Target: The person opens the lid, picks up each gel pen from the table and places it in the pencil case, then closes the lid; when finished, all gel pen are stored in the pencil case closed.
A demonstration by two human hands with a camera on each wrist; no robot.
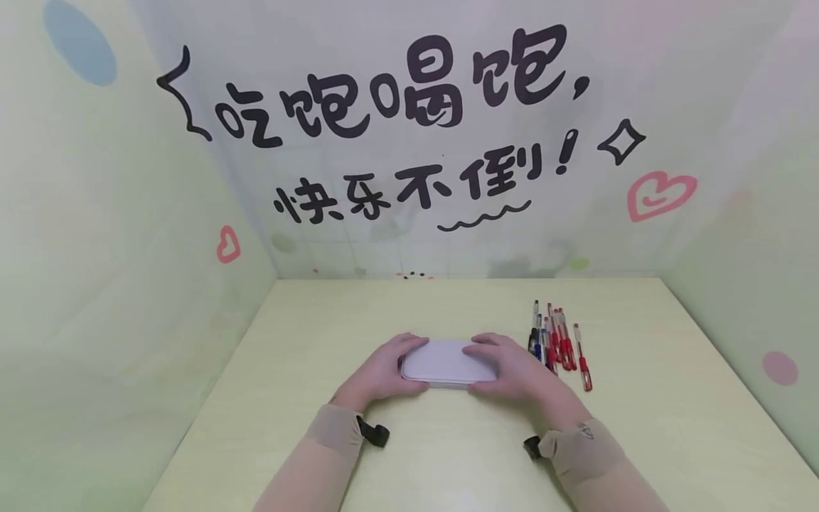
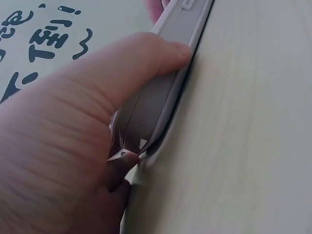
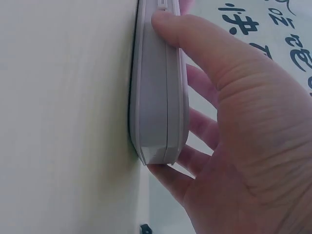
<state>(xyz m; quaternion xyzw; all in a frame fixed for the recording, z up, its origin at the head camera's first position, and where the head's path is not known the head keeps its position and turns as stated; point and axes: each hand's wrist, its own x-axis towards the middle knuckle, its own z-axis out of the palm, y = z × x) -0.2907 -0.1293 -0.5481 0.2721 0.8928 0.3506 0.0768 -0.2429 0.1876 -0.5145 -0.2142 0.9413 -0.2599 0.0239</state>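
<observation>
Pale pencil case, short of worktop's far edge | left hand, right hand: fingers gripping its ends | likely light, stiff, slick; hold by short ends

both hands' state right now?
Left hand: closed, holding the left end of the white case.
Right hand: closed, holding the right end of the white case.
</observation>
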